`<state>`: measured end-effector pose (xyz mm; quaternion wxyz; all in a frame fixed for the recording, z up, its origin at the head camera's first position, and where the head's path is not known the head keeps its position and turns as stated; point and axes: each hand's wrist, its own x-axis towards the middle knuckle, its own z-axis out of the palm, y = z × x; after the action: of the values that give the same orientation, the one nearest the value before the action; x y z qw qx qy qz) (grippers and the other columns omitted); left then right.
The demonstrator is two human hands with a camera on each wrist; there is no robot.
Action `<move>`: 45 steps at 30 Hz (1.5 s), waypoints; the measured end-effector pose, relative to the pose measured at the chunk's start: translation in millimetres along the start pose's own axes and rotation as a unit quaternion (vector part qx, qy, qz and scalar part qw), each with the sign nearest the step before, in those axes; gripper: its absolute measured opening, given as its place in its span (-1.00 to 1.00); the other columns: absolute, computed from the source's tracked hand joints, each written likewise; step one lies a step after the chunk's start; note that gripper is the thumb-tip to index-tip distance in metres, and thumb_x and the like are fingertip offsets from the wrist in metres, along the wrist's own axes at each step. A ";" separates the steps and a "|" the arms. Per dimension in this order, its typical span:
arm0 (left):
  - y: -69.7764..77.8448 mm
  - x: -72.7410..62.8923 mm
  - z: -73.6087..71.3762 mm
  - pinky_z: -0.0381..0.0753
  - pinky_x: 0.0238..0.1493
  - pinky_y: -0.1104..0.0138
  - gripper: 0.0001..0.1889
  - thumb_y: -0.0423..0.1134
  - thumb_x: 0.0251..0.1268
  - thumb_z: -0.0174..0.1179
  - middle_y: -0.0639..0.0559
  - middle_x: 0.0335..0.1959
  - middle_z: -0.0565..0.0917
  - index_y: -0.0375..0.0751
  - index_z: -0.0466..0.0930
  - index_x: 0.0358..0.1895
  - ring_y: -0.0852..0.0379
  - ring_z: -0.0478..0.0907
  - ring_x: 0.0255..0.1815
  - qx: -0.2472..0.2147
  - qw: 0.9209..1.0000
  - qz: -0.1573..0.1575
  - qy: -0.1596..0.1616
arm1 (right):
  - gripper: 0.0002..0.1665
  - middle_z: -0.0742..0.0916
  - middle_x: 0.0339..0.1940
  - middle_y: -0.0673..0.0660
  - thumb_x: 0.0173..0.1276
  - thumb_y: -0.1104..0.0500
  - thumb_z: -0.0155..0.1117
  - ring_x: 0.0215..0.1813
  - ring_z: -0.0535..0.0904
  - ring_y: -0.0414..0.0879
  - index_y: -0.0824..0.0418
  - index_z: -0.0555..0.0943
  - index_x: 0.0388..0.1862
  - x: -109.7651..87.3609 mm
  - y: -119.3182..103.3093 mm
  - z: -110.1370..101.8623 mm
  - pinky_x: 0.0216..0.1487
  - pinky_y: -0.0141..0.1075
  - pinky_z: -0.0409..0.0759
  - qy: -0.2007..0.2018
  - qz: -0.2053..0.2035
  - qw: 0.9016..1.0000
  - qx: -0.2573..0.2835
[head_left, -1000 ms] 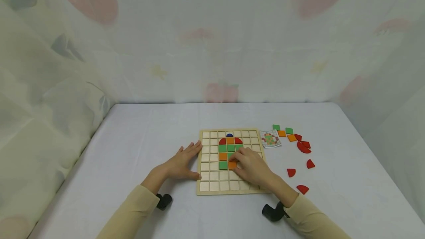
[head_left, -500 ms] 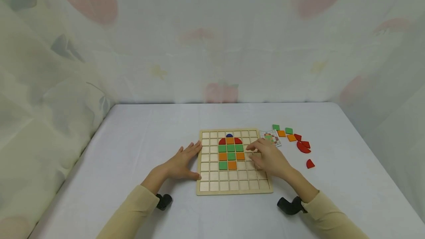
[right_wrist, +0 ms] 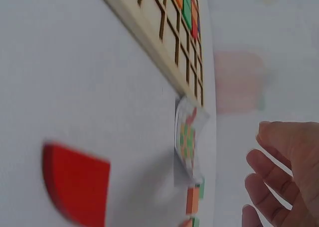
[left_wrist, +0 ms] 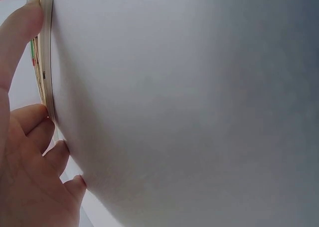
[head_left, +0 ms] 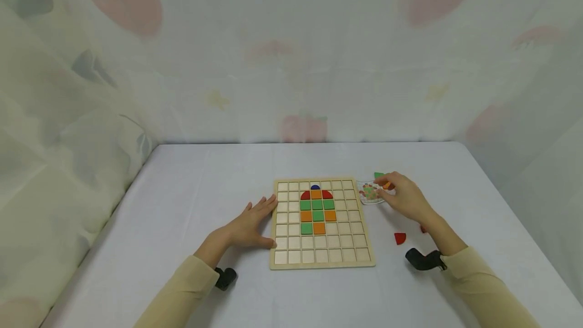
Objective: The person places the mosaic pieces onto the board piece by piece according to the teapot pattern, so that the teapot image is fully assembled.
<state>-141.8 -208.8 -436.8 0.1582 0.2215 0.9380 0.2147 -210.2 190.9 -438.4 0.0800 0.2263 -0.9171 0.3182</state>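
A wooden grid board [head_left: 291,255] lies on the white table, with green, orange, red and blue pieces set in its upper middle cells. My left hand [head_left: 249,223] rests against the board's left edge, fingers spread; in the left wrist view its thumb and fingertips touch the wooden rim [left_wrist: 47,53]. To the right of the board, my right hand [head_left: 407,197] hovers over a printed pattern card [head_left: 368,192] and a partly hidden orange tile [head_left: 388,186]. Its thumb and fingers stand apart in the right wrist view, with nothing visible between them.
A green tile [head_left: 378,175] lies behind the card. One red quarter-round piece [head_left: 400,238] sits right of the board; another red piece [head_left: 423,229] is partly covered by the right wrist. Black wrist cameras hang below both forearms.
My right hand has moved from the board rightward to the card and loose tiles, uncovering an orange tile in the board's fourth filled row. My left hand has stayed in place.
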 end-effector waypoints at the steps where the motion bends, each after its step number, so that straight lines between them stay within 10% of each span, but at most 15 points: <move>1: 0.0 -0.1 -0.1 -0.22 0.40 -0.11 0.07 0.02 -0.12 0.41 -0.03 0.49 -0.08 -0.25 -0.04 0.44 -0.09 -0.15 0.49 0.000 1.000 -0.001 0.000 | -0.71 0.65 -0.23 0.19 0.15 0.28 0.32 -0.23 0.54 0.05 0.31 0.60 -0.12 1.0 4.0 -2.5 -0.32 -0.21 0.52 0.001 0.005 1.000 -0.007; 17: 1.5 -1.6 -1.1 -0.22 0.40 -0.11 0.07 0.02 -0.11 0.40 -0.03 0.49 -0.08 -0.24 -0.05 0.44 -0.10 -0.15 0.49 0.001 1.000 -0.003 -0.001 | -0.62 0.57 -0.05 0.36 0.29 0.18 0.16 -0.10 0.48 0.18 0.35 0.50 0.04 12.2 53.9 -19.8 -0.14 0.00 0.55 -0.044 0.129 0.990 -0.019; 45: 2.2 -1.5 -1.2 -0.22 0.40 -0.12 0.07 0.03 -0.11 0.40 -0.03 0.49 -0.08 -0.24 -0.04 0.44 -0.10 -0.16 0.49 0.001 1.000 -0.002 -0.002 | -0.60 0.57 -0.17 0.37 0.26 0.06 0.17 -0.17 0.49 0.18 0.35 0.53 -0.08 26.7 69.5 -6.5 -0.13 0.02 0.49 -0.075 0.156 0.983 -0.063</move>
<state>-140.2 -208.1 -434.4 0.1608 0.2198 0.9383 0.2129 -266.2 233.6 -463.6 -0.0254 0.0983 -0.9628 0.2505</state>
